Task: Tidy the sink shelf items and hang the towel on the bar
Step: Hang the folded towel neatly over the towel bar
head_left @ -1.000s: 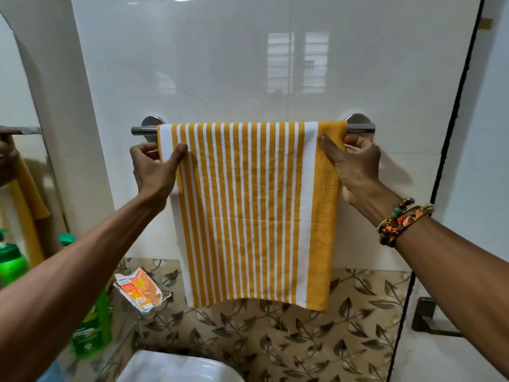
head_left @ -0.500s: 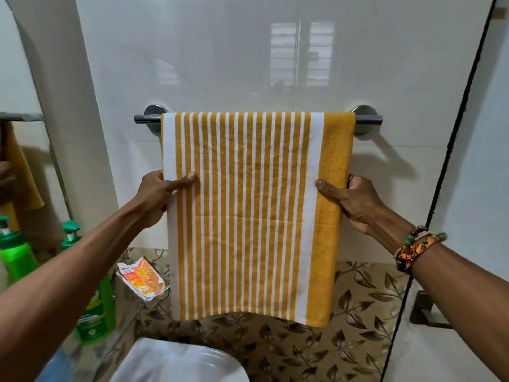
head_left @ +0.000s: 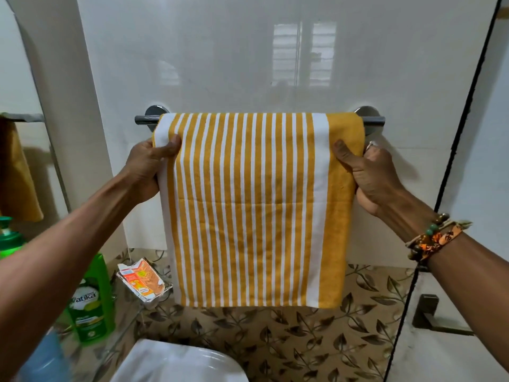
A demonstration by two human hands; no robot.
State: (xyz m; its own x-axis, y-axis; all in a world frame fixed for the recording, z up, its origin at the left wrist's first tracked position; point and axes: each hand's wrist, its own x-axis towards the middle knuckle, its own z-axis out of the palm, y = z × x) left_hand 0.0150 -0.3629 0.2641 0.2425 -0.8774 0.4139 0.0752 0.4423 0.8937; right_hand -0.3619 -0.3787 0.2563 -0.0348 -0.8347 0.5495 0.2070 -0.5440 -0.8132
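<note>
A yellow towel with white stripes (head_left: 248,210) hangs folded over the chrome towel bar (head_left: 374,120) on the white tiled wall. My left hand (head_left: 148,169) grips the towel's left edge a little below the bar, thumb on the front. My right hand (head_left: 371,177) grips the right edge at about the same height, thumb pressed on the yellow border. A beaded bracelet sits on my right wrist. The fingers behind the cloth are hidden.
A glass shelf (head_left: 121,326) at lower left carries a green bottle (head_left: 91,301) and an orange soap packet (head_left: 143,279). A mirror (head_left: 19,161) is at the left. A white basin rim (head_left: 179,362) shows below. A door handle (head_left: 432,318) is at the lower right.
Both hands slid down the towel's side edges from the bar, then came back up a little. The towel hangs flatter and straighter than before.
</note>
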